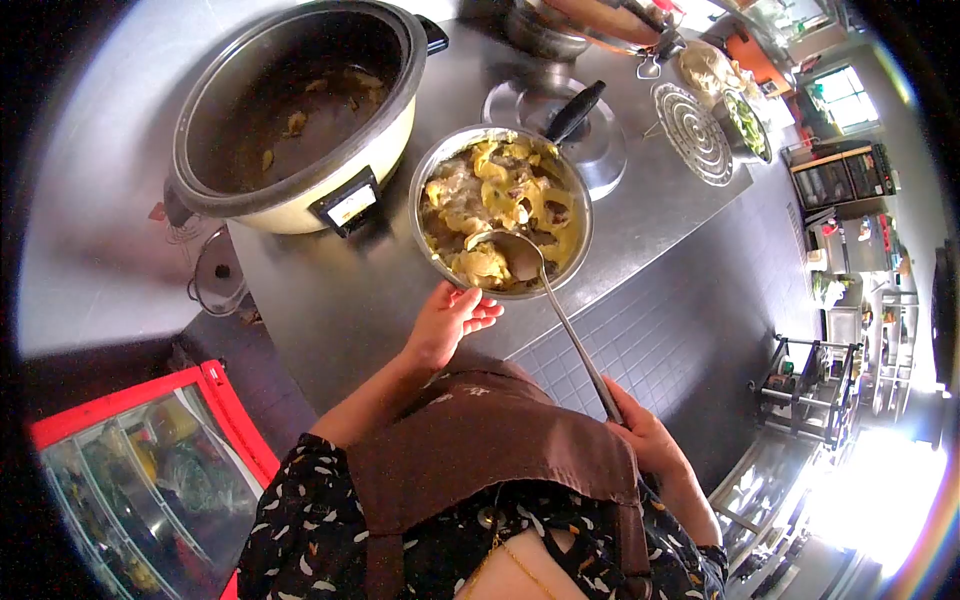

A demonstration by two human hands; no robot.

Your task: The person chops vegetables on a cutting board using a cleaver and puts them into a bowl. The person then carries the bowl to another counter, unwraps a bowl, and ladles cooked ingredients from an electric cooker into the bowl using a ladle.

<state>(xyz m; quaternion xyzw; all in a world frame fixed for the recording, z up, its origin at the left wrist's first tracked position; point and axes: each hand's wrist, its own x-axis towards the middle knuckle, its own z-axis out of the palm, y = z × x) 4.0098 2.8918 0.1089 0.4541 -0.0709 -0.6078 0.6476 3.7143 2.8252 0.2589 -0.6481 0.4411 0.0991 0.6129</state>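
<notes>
A round metal bowl point(427, 240) stands near the edge of the steel counter, filled with yellowish, chunky cooked food point(500, 190). My right hand point(645, 432) is closed around the handle end of a long metal ladle point(570, 325). The ladle's head rests in the food on the near side of the bowl. At the bowl's near rim is my left hand point(455, 325), its fingers stretched out and holding nothing. Thumb and fingertips are close to the rim; whether they touch it I cannot tell.
A large cream cooker point(370, 150) with food scraps inside stands left of the bowl. Behind the bowl lie a shiny round metal piece point(605, 150) and a black handle point(577, 110). Farther right are a spiral-patterned metal disc point(692, 133) and a container of greens point(745, 125). A red-framed glass-topped cabinet point(225, 400) is lower left.
</notes>
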